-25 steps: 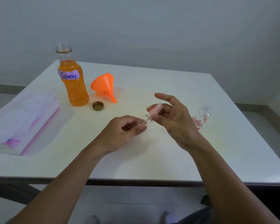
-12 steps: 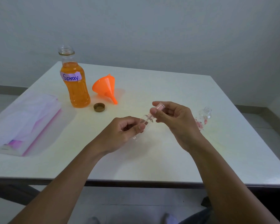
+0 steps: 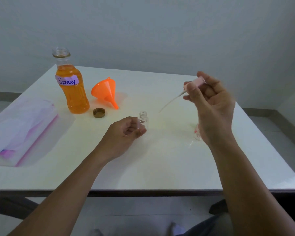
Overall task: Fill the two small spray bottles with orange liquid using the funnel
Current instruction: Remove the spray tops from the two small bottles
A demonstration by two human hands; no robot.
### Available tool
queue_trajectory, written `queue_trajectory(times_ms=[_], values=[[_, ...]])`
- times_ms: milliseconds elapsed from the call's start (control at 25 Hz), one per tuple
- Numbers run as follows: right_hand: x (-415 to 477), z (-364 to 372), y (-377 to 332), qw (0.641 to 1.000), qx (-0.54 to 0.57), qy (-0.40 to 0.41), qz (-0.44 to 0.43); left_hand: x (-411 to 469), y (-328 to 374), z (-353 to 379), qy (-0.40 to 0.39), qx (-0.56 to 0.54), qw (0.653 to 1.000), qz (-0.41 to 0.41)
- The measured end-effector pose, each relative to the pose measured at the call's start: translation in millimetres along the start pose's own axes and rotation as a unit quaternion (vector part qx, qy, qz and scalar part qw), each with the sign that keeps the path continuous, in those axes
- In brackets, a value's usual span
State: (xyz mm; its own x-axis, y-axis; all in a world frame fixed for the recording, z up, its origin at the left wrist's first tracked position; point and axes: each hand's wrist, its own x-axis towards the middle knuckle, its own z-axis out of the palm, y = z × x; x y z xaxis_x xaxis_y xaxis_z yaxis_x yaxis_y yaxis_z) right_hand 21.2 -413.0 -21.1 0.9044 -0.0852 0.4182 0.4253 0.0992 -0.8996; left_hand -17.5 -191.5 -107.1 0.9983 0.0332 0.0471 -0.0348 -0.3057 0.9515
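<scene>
My left hand (image 3: 128, 132) holds a small clear spray bottle (image 3: 143, 119) upright on the white table (image 3: 160, 159), its neck uncovered. My right hand (image 3: 211, 106) is raised at the right and pinches the pink spray head (image 3: 197, 82), whose thin tube (image 3: 170, 103) hangs free down-left. A second small clear bottle (image 3: 197, 133) lies on the table, mostly hidden behind my right wrist. The orange funnel (image 3: 106, 91) lies on its side near the uncapped bottle of orange liquid (image 3: 71, 86), labelled "Spray".
A brown cap (image 3: 99, 112) lies in front of the big bottle. A plastic-wrapped white and pink pack (image 3: 20, 130) rests on the table's left side. The table's front edge runs across the lower view.
My right hand has pulled the pink spray head with its tube out of the small bottle and lifted it up to the right. My left hand has set the bottle upright.
</scene>
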Motion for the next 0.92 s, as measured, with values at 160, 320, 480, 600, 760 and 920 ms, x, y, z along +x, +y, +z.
queue_trajectory(times_ms=[160, 320, 480, 600, 760, 920], values=[[3, 6, 9, 0.983, -0.172, -0.058, -0.016, 7, -1, 10, 0.056, 0.048, 0.997, 0.008], [-5, 14, 53, 0.921, -0.349, -0.149, 0.090, 11, -3, 19, 0.056, 0.049, 0.997, 0.018], [1, 17, 83, 0.903, -0.386, -0.131, 0.132, 12, -5, 19, 0.052, 0.039, 0.998, 0.024], [2, 20, 95, 0.892, -0.410, -0.127, 0.140, 12, -8, 17, 0.044, 0.035, 0.998, 0.023], [1, 17, 93, 0.885, -0.425, -0.129, 0.137, 13, -11, 16, 0.043, 0.039, 0.998, 0.030], [-5, 14, 92, 0.892, -0.420, -0.115, 0.122, 13, -11, 17, 0.047, 0.041, 0.997, 0.039]])
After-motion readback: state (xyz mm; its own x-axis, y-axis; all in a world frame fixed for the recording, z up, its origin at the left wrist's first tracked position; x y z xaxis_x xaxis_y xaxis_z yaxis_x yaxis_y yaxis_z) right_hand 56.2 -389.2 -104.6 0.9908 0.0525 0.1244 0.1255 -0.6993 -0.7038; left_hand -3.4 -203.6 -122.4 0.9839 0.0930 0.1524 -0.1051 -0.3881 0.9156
